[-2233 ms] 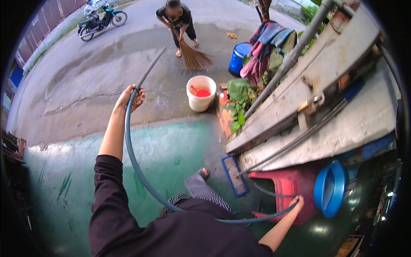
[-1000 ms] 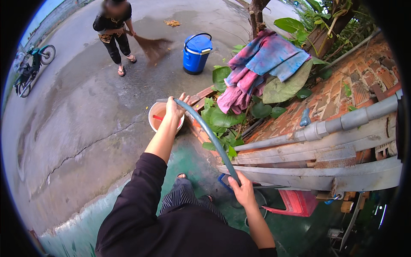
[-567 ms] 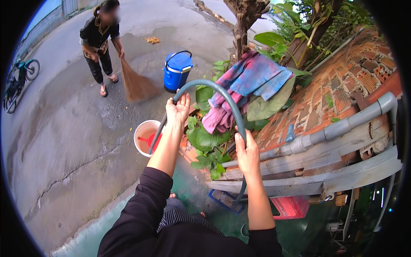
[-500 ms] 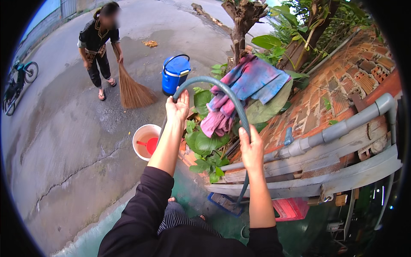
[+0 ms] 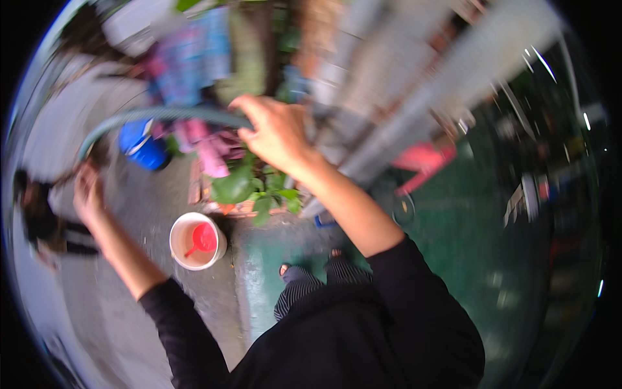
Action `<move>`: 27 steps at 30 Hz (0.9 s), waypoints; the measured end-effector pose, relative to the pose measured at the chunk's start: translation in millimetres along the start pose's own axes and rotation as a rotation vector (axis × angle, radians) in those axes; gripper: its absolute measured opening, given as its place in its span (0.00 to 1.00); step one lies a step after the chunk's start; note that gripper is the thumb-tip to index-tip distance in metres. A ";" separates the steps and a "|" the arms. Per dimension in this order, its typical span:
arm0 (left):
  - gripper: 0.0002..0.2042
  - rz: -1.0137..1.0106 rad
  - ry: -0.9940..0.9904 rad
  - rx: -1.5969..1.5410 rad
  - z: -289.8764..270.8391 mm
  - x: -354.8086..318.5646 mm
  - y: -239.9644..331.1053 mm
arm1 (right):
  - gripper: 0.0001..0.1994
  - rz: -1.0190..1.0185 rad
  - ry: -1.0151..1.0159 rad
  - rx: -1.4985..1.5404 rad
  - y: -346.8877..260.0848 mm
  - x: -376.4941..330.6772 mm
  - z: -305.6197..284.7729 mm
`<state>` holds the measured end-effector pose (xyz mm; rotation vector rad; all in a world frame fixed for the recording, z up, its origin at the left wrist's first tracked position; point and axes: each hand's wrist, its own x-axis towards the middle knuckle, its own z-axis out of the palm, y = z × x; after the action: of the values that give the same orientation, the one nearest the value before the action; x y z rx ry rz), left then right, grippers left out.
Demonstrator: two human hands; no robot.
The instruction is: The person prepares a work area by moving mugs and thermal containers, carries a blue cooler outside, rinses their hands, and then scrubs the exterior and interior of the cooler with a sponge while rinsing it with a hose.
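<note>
A grey-green hose [image 5: 159, 114] arches between my two raised hands. My left hand [image 5: 89, 191], at the far left, is closed on the hose's left part, though motion blurs its fingers. Around the other part is my right hand [image 5: 275, 133], gripping from above with its thumb towards the left. Below and between my forearms stands a white bucket [image 5: 173, 249] with a red dipper [image 5: 205, 237] in it. Behind the hose hang a blue and purple cloth [image 5: 188, 58] and a pink cloth [image 5: 214, 150], both smeared by motion.
A blue lidded container [image 5: 144, 148] stands beyond the hose. At the left edge another person [image 5: 42, 217] is blurred. Green leaves [image 5: 234, 187] grow by the brick edge. A grey rail [image 5: 414, 110] runs to the upper right, near a pinkish-red object [image 5: 424, 162] over the green floor [image 5: 447, 233].
My view has turned to the right, so the person, bucket and cloths sit further left. Both hands have swung left in the picture with the hose, and my arms are spread wider.
</note>
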<state>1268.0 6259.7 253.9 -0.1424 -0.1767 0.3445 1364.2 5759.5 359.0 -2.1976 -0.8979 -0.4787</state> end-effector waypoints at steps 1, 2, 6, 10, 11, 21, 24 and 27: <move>0.17 -0.120 -0.001 -0.095 2.3 8.3 39.6 | 0.16 0.028 0.014 -0.051 21.4 -16.5 3.5; 0.18 -0.103 0.008 -0.114 7.7 6.2 -22.8 | 0.16 0.115 0.028 -0.156 62.9 -55.2 4.1; 0.21 0.041 -0.008 -0.011 18.4 37.6 -16.6 | 0.14 0.402 0.017 -0.345 174.3 -195.0 7.0; 0.20 0.127 -0.023 0.028 34.7 28.0 -20.0 | 0.15 0.522 0.049 -0.119 160.5 -206.0 -8.2; 0.20 0.144 -0.031 0.004 43.9 35.5 24.4 | 0.16 0.514 0.095 -0.014 144.4 -175.6 -13.9; 0.14 0.572 -0.157 0.312 -32.8 14.9 129.8 | 0.14 0.104 0.314 0.276 47.3 -40.8 -38.2; 0.16 0.455 0.015 -0.221 -57.8 -1.4 -34.0 | 0.13 0.027 0.410 0.124 53.1 -36.9 -42.2; 0.20 0.497 -0.018 -0.294 -59.6 -6.4 -59.2 | 0.15 -0.073 0.435 0.023 37.3 -34.3 -35.9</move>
<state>1292.9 6195.8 204.9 -0.4775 -0.2088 0.8149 1364.8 5698.7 346.8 -1.9342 -0.7406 -0.9326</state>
